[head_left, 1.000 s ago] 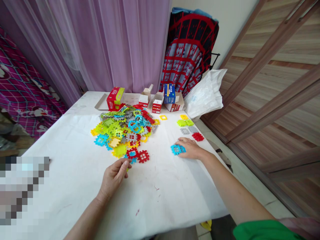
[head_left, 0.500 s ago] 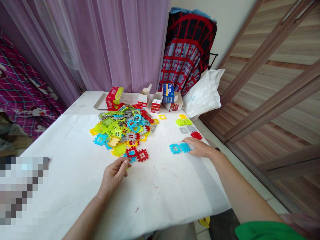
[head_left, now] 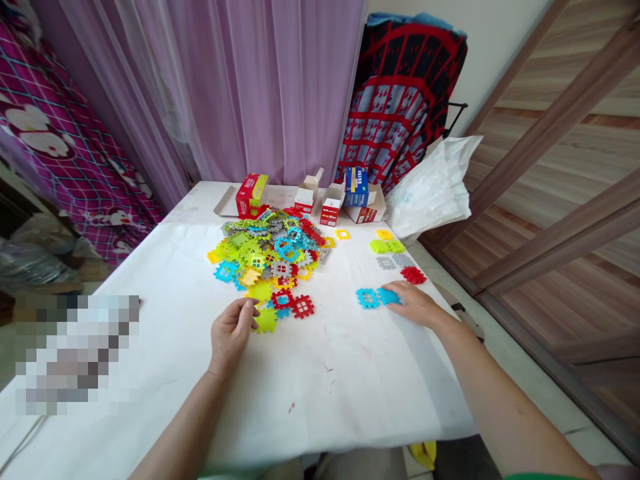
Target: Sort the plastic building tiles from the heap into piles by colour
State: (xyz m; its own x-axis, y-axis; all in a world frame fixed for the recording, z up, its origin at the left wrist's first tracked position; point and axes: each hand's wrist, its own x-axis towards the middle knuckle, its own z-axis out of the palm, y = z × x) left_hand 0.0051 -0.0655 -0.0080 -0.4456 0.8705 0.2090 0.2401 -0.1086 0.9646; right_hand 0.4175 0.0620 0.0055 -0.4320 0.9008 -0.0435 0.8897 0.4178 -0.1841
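My left hand (head_left: 233,331) is at the near edge of a heap of interlocking plastic tiles (head_left: 260,250). Its curled fingers and thumb meet at the left edge of a lime-green tile (head_left: 265,321). Beside that tile lie a red window tile (head_left: 303,307) and a partly covered blue one. Over on the right, my right hand (head_left: 414,303) has its fingers on the right edge of a solid blue tile (head_left: 389,296), hiding part of it. A blue frame tile (head_left: 368,299) lies flat just left of it.
Behind the right hand lie red tiles (head_left: 413,275), grey tiles (head_left: 386,263), green tiles (head_left: 387,247) and a yellow tile (head_left: 385,235). Small boxes (head_left: 332,207) and a white bag (head_left: 430,190) stand along the back. A blurred-out object (head_left: 80,353) lies at left.
The view has turned a little left, so everything sits further right. More of the lime-green tile shows by my left fingers. My right hand stays at the blue tile.
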